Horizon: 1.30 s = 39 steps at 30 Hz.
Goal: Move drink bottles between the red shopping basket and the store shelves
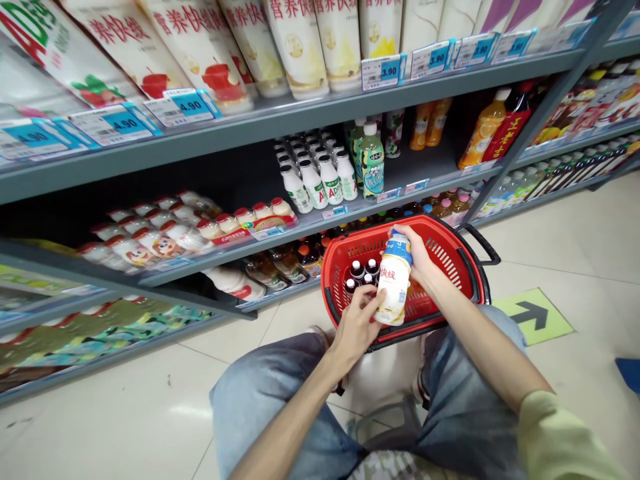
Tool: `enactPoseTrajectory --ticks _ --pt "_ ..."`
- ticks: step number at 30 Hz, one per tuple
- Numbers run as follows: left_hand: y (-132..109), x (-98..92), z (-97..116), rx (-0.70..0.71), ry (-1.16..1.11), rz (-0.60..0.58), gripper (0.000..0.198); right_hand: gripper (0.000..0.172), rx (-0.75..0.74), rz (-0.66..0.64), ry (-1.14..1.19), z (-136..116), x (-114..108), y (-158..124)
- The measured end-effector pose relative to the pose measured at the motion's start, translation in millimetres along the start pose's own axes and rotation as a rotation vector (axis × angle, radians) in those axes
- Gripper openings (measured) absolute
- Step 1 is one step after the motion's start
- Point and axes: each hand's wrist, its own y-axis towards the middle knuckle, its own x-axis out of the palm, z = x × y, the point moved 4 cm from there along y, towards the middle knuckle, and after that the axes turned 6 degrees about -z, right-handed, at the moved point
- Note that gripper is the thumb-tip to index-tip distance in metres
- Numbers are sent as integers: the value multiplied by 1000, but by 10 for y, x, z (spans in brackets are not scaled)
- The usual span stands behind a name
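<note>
A white drink bottle (393,287) with a blue cap and red lettering is held between both hands, tilted, over a red shopping basket (333,257). My left hand (357,323) grips its lower part, thumb and fingers closed on the side. Around the blue cap end, my right hand (413,250) is wrapped, with some of its fingers hidden behind the bottle. Inside the basket, left of the held bottle, stand several small dark bottles (357,269) with white caps. Something orange shows partly behind the held bottle.
Shelves stand ahead, with white drink bottles (295,47) on the upper one. Small white bottles (313,183) and a green bottle (371,160) occupy the middle shelf. The basket's black handle (483,247) sticks out right. A green arrow sign (555,327) lies on the floor.
</note>
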Motion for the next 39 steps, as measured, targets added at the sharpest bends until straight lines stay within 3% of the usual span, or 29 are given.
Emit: enactPoseTrajectory --ticks 10,18,25,30,36,39 --pt "77 82 99 24 72 -44 53 36 -15 -61 40 -32 -12 -30" --pt "114 55 91 -60 92 -139 79 40 18 -19 -5 -24 14 -44" --pt "161 74 183 16 165 -101 85 39 33 -4 58 -65 -3 -83" --pt "205 70 242 90 270 -55 73 40 -2 -52 99 -132 -47 -66" --pt "299 45 423 263 413 65 38 40 -68 -43 148 -211 -128 -25" --pt "347 40 544 344 460 84 29 40 -76 -93 165 -245 -104 -37"
